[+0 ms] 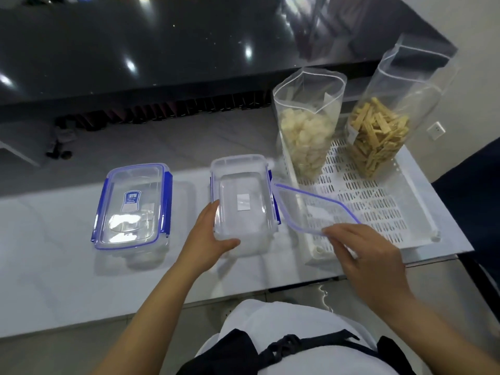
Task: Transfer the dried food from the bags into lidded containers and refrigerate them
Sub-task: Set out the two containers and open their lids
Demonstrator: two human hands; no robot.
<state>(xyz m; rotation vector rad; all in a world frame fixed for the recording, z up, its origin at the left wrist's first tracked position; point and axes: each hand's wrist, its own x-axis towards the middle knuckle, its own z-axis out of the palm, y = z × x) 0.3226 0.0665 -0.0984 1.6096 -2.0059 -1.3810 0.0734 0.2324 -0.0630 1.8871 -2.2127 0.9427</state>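
Right now both hands are busy at the white desk (54, 266); the left hand (208, 234) grips the near left corner of an open clear rectangular plastic container (243, 209), thumb curled over its near rim, fingers along its left wall; the right hand (370, 255) pinches the near edge of a clear lid with a blue seal rim (311, 209), holding it tilted just to the right of the open container and over the left part of a white perforated plastic tray (378, 201); the two hands are apart, each clamped on its own piece. The open container rests on the desk, nothing visible inside but a small pale label on its base; blue clips show along its right side. Well to its left stands a second clear rectangular container with a blue-clipped lid (132, 207), closed. At the far end of the tray two clear zip bags stand upright and open: one of pale whitish dried pieces (305, 142) on the left, one of tan dried sticks (376, 136) on the right, just beside each other.
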